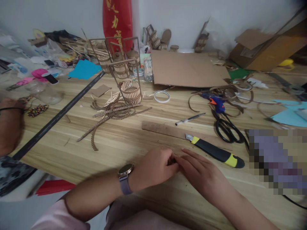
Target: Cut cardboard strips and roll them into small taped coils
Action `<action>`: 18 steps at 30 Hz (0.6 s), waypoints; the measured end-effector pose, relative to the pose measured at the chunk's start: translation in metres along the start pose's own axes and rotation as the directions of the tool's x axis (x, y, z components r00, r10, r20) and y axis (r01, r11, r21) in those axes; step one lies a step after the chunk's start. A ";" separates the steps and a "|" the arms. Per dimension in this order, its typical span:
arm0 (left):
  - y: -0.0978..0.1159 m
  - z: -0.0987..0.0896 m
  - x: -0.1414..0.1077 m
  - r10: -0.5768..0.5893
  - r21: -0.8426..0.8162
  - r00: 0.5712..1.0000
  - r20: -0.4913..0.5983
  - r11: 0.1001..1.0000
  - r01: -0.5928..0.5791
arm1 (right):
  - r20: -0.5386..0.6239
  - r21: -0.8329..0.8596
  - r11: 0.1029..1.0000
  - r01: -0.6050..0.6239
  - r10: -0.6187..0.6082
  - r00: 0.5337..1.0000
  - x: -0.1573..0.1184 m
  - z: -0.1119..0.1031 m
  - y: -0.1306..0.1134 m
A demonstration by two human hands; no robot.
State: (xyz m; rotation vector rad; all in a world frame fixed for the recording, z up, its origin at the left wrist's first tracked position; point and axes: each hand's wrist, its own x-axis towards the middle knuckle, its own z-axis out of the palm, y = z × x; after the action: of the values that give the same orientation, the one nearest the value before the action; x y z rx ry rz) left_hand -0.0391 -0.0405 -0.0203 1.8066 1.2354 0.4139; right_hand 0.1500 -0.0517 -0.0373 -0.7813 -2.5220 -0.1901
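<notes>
My left hand [154, 167], with a watch [126, 170] on its wrist, is curled near the table's front edge, and what its fingers hold, if anything, is hidden. Touching its fingertips is my right hand [202, 174], palm down with its fingers stretched out. Just beyond the right hand lies a black and yellow utility knife [213, 149], its blade over a brown cardboard strip [163, 128]. A pen [190, 118] rests past the strip. Black-handled scissors [229, 130] are to the right, beside a blue glue gun [217, 103].
Small slatted buckets [131, 92] with tall handles stand at the back left, notched strips [96, 127] in front. Behind are a white tape roll [161, 96], a cardboard sheet [187, 70] and a box [268, 48]. A black metal ruler [62, 113] lies left, near another person's arm [11, 127].
</notes>
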 end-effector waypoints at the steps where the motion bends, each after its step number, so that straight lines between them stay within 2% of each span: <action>1: 0.000 0.000 0.000 0.013 -0.001 1.000 -0.012 1.000 -0.013 | -0.015 -0.002 1.000 -0.002 0.002 1.000 0.000 0.000 0.000; 3: -0.001 0.000 0.000 0.031 -0.019 0.999 -0.029 0.999 -0.031 | -0.056 0.003 1.000 -0.017 0.017 0.998 0.001 0.000 -0.001; 5: -0.003 0.000 0.000 0.024 -0.104 1.000 0.010 0.994 -0.022 | -0.097 0.053 0.997 -0.059 0.064 0.993 0.002 0.000 -0.001; 7: -0.007 -0.001 0.002 0.023 -0.289 0.991 0.131 0.957 0.016 | -0.107 0.182 0.975 -0.126 0.147 0.983 0.003 -0.002 0.000; 9: -0.010 -0.003 0.005 0.074 -0.494 0.961 0.267 0.866 0.071 | -0.074 0.346 0.919 -0.190 0.228 0.971 0.004 -0.004 0.001; 11: -0.012 -0.004 0.008 0.132 -0.607 0.937 0.323 0.789 0.098 | -0.036 0.450 0.860 -0.241 0.287 0.957 0.004 -0.007 0.003; 13: -0.013 -0.007 0.011 0.154 -0.632 0.927 0.343 0.768 0.107 | -0.013 0.465 0.838 -0.285 0.328 0.945 0.005 -0.011 0.004; 18: -0.013 -0.016 0.014 0.145 -0.599 0.904 0.401 0.789 0.139 | 0.004 0.434 0.842 -0.321 0.354 0.935 0.008 -0.018 0.008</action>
State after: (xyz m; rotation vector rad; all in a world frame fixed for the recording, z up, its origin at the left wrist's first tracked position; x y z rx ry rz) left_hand -0.0516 -0.0194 -0.0250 1.2307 0.6683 0.3428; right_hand 0.1564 -0.0467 -0.0176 -0.9886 -2.1846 0.4357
